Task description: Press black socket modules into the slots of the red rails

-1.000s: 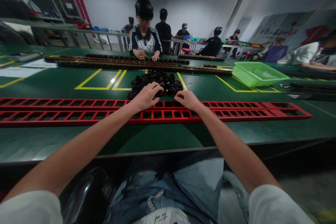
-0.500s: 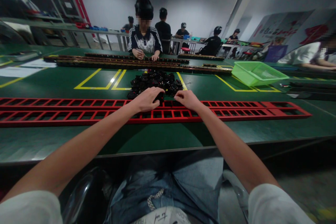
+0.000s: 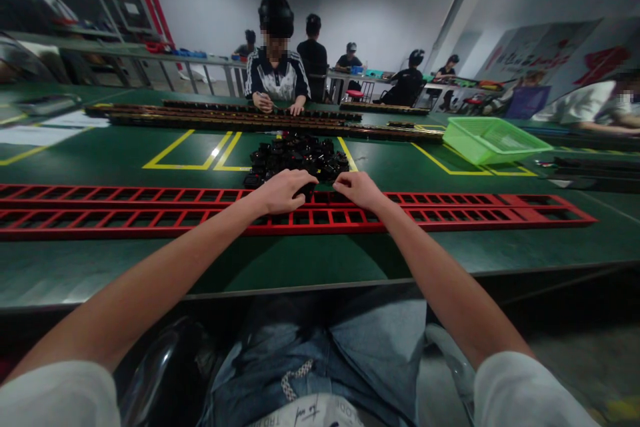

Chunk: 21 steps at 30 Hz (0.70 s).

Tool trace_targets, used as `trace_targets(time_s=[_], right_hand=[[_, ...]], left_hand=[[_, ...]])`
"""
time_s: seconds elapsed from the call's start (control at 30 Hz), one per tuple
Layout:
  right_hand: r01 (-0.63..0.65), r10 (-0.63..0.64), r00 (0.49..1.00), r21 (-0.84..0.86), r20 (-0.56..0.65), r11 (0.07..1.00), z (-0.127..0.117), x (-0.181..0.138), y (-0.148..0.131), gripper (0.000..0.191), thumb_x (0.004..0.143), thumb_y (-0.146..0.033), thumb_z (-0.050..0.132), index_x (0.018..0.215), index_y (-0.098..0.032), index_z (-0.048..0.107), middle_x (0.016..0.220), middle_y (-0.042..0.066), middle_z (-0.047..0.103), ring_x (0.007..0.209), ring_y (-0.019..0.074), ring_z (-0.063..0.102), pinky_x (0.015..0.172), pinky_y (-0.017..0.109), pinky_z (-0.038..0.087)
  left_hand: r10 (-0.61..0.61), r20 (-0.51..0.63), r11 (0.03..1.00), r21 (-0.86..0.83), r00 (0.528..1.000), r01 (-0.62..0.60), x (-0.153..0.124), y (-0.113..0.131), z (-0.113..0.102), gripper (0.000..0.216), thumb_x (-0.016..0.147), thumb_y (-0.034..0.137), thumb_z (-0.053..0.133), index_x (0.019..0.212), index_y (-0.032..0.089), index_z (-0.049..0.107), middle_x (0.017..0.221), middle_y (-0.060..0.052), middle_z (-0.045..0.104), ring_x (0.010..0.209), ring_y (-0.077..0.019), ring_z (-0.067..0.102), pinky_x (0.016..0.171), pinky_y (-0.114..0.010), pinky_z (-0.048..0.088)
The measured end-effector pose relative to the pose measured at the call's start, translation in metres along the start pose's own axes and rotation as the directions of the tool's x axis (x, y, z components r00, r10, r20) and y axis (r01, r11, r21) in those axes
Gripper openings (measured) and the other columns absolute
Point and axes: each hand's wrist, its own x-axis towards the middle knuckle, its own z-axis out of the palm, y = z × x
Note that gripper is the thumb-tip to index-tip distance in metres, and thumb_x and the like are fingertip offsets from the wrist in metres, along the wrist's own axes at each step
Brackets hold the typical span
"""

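Observation:
Two long red slotted rails point(image 3: 450, 210) lie side by side across the green table point(image 3: 300, 260). Behind them sits a heap of small black parts point(image 3: 297, 153). My left hand point(image 3: 283, 191) rests over the far rail, fingers curled down on a black part at the rail. My right hand point(image 3: 360, 189) lies just to its right, on the same rail, fingers bent and pinched at the heap's near edge. What those fingers hold is hidden. Both forearms reach forward from the table's front edge.
A green plastic basket point(image 3: 487, 140) stands at the right. Yellow floor-style lines point(image 3: 200, 150) mark the tabletop. Across the table a person point(image 3: 277, 73) works at long dark rails point(image 3: 260, 120). Other people sit further back and at the right.
My left hand has drawn back from the heap to the far red rail and settled lower. My right hand has barely shifted.

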Motion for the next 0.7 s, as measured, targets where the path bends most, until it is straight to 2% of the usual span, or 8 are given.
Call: trace_targets(time_s=[0.17, 0.43, 0.6, 0.7], right_hand=[[0.000, 0.000, 1.000, 0.005, 0.005, 1.000, 0.0004, 0.0003, 0.0003, 0.016, 0.092, -0.027, 0.062, 0.089, -0.019, 0.075, 0.082, 0.003, 0.071, 0.074, 0.0152, 0.060, 0.068, 0.027, 0.041], [0.010, -0.010, 1.000, -0.009, 0.004, 1.000, -0.0006, 0.0001, -0.0002, 0.018, 0.092, -0.029, 0.061, 0.089, -0.019, 0.076, 0.081, 0.004, 0.071, 0.073, 0.0152, 0.059, 0.068, 0.029, 0.040], [0.011, -0.011, 1.000, -0.007, 0.004, 1.000, -0.0001, 0.0005, 0.0007, 0.017, 0.091, -0.028, 0.061, 0.088, -0.019, 0.075, 0.081, 0.004, 0.071, 0.072, 0.0151, 0.058, 0.067, 0.028, 0.039], [0.023, -0.023, 1.000, -0.002, 0.001, 1.000, 0.0001, 0.0007, 0.0009, 0.017, 0.091, -0.028, 0.061, 0.088, -0.019, 0.075, 0.082, 0.004, 0.071, 0.073, 0.0157, 0.059, 0.068, 0.029, 0.040]], left_hand=[[0.096, -0.055, 0.991, -0.083, 0.994, -0.101, 0.0004, -0.0079, 0.0031, 0.053, 0.078, 0.003, 0.043, 0.124, 0.018, 0.062, 0.139, -0.011, 0.051, 0.127, -0.0251, 0.055, 0.111, -0.046, 0.045], [0.188, -0.070, 0.965, -0.171, 0.980, -0.197, -0.0014, -0.0089, 0.0054, 0.050, 0.077, 0.005, 0.051, 0.124, 0.017, 0.062, 0.141, -0.013, 0.047, 0.133, -0.0260, 0.050, 0.117, -0.044, 0.042], [0.154, -0.087, 0.976, -0.145, 0.984, -0.166, 0.0004, -0.0083, 0.0077, 0.038, 0.085, 0.013, 0.053, 0.122, 0.016, 0.063, 0.133, -0.013, 0.051, 0.127, -0.0248, 0.052, 0.114, -0.044, 0.044], [0.148, -0.086, 0.978, -0.133, 0.985, -0.159, 0.0007, -0.0079, 0.0082, 0.052, 0.079, 0.004, 0.049, 0.128, 0.015, 0.058, 0.125, -0.012, 0.058, 0.120, -0.0230, 0.055, 0.109, -0.041, 0.047]])
